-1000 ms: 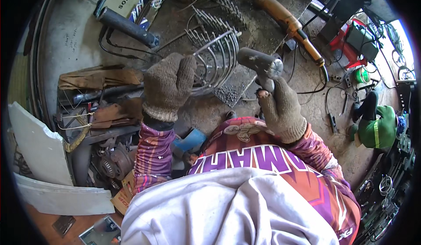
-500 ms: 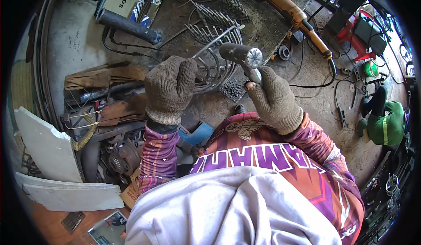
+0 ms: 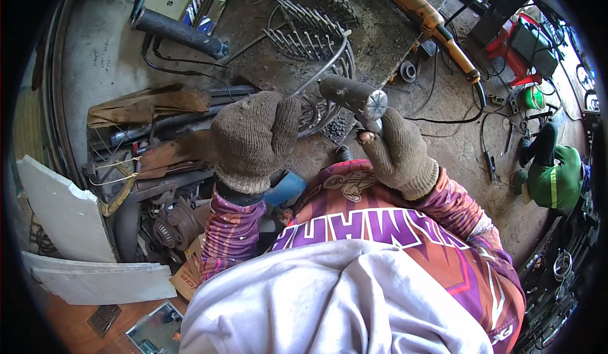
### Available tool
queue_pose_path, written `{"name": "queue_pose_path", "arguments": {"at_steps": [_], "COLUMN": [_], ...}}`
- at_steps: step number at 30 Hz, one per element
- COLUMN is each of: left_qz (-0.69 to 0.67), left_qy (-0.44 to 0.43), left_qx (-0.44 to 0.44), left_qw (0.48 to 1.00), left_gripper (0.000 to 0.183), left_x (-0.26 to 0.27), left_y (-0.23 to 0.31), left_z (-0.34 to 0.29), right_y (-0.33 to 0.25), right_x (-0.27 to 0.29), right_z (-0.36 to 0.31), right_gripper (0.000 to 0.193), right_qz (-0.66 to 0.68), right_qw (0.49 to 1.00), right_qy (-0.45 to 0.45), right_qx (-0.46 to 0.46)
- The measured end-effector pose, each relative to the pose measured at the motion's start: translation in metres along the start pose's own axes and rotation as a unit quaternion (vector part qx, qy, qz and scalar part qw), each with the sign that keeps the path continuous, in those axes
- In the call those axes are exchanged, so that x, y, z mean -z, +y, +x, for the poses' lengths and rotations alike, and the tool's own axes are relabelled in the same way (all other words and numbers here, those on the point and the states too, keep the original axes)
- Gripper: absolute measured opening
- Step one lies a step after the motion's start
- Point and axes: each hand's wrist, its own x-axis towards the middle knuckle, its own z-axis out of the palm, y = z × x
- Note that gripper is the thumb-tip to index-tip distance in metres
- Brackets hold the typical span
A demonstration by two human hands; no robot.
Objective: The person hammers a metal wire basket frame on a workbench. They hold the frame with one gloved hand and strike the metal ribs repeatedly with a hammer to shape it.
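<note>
My left hand (image 3: 250, 140), in a brown knitted glove, is closed around a thin metal rod (image 3: 327, 66). The rod curves up and away toward the far right of that fist. In my right hand (image 3: 402, 154), also gloved, is a hammer with a thick cylindrical metal head (image 3: 349, 94); a fingertip pokes through the glove. The head sits just right of the rod's near part; whether they touch I cannot tell. Behind and below the hammer head lie several bent rods (image 3: 332, 116). Rows of short metal pegs (image 3: 304, 27) stand on the worktable (image 3: 253, 15) beyond.
An orange power tool (image 3: 421, 15) with a cable lies along the table's right side. At the far left are a dark pipe (image 3: 180, 34) and brown cloth (image 3: 152, 108). White boards (image 3: 66, 211) lean nearer left. A person in green (image 3: 556, 180) crouches at right.
The rod looked straight before and now shows a curve. My left hand has shifted slightly right and nearer. The hammer head has dropped a little nearer to me.
</note>
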Motion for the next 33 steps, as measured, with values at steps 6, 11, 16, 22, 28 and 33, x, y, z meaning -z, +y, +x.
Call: {"name": "queue_pose_path", "arguments": {"at_steps": [6, 11, 16, 22, 28, 33], "left_qz": [0.006, 0.002, -0.024, 0.045, 0.017, 0.028], "left_qy": [-0.031, -0.004, 0.029, -0.041, -0.044, -0.069], "left_qx": [0.036, 0.006, 0.084, 0.032, 0.044, 0.033], "left_qw": [0.999, 1.0, 0.996, 0.998, 0.998, 0.997], "left_gripper": [0.016, 0.025, 0.025, 0.017, 0.018, 0.017], "left_x": [0.003, -0.002, 0.004, 0.005, 0.002, 0.005], "left_y": [0.01, 0.003, -0.008, -0.004, -0.001, 0.002], "left_z": [0.005, 0.011, 0.015, 0.005, 0.009, 0.012], "right_y": [0.013, 0.003, -0.003, 0.005, -0.003, -0.002], "right_x": [0.0, 0.002, 0.007, 0.01, 0.003, -0.002], "right_z": [-0.015, -0.012, -0.025, -0.019, -0.005, 0.007], "right_gripper": [0.048, 0.037, 0.032, 0.033, 0.037, 0.035], "right_qz": [0.071, -0.078, 0.003, -0.012, -0.017, -0.047], "right_qw": [0.994, 0.995, 0.993, 0.997, 0.998, 0.998], "right_qy": [0.05, 0.054, 0.118, 0.078, 0.066, 0.034], "right_qx": [0.064, 0.013, 0.018, 0.002, 0.013, 0.014]}}
